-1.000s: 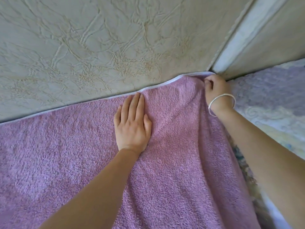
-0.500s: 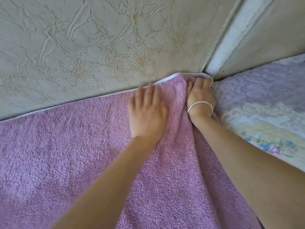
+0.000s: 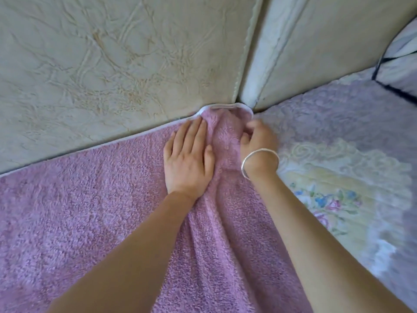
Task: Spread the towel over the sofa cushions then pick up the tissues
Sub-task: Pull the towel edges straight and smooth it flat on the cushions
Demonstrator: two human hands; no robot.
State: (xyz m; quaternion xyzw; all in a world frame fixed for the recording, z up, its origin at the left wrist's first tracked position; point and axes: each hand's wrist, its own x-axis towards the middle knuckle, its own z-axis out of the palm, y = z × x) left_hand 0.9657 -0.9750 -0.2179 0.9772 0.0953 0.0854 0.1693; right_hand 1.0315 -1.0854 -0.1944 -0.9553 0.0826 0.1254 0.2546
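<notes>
Pink terry towel (image 3: 90,222) was lying across the seat cushion, filling the lower left and centre of the frame, with its white-trimmed top edge running along the foot of the cracked cream backrest (image 3: 112,64). Its corner (image 3: 225,114) was bunched up at the upper centre, right where the two backrest panels met. Left hand (image 3: 187,161) was flat and open, palm down, pressing the towel just left of that corner. Right hand (image 3: 257,141), the one with the bangle (image 3: 259,161), was curled loosely at the corner's right side, fingers touching the cloth; honestly couldn't tell if it was pinching anything. Both hands were about equally close to it. A ridge of wrinkles ran from the corner down toward the bottom of the frame, so I'd guess smoothing came next. Floral cover (image 3: 338,177) sat to the right. No tissues in view.
</notes>
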